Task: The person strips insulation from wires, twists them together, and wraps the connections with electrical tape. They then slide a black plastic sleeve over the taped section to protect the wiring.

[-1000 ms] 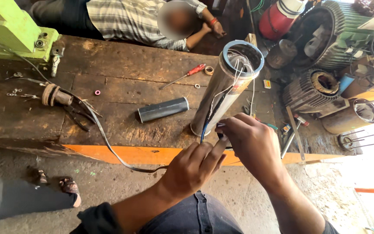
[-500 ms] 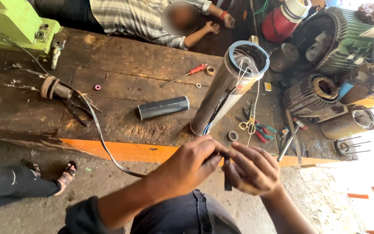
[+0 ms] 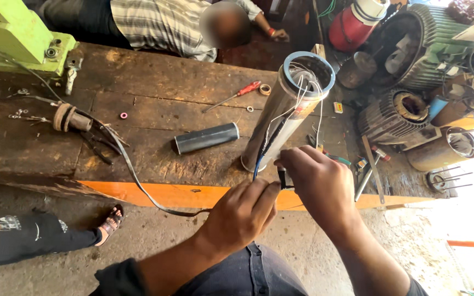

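My left hand (image 3: 240, 216) and right hand (image 3: 319, 186) meet at the bench edge (image 3: 154, 193), both pinched narrow on a dark wire end (image 3: 282, 178) between them. Blue and black wires (image 3: 264, 151) run up from my grip along the metal tube (image 3: 286, 109) standing just beyond it. A yellow-and-white label strip (image 3: 302, 112) runs lengthwise on the tube's side. Left of the tube lies a black cylinder (image 3: 205, 137); beyond it, a red-handled screwdriver (image 3: 234, 95).
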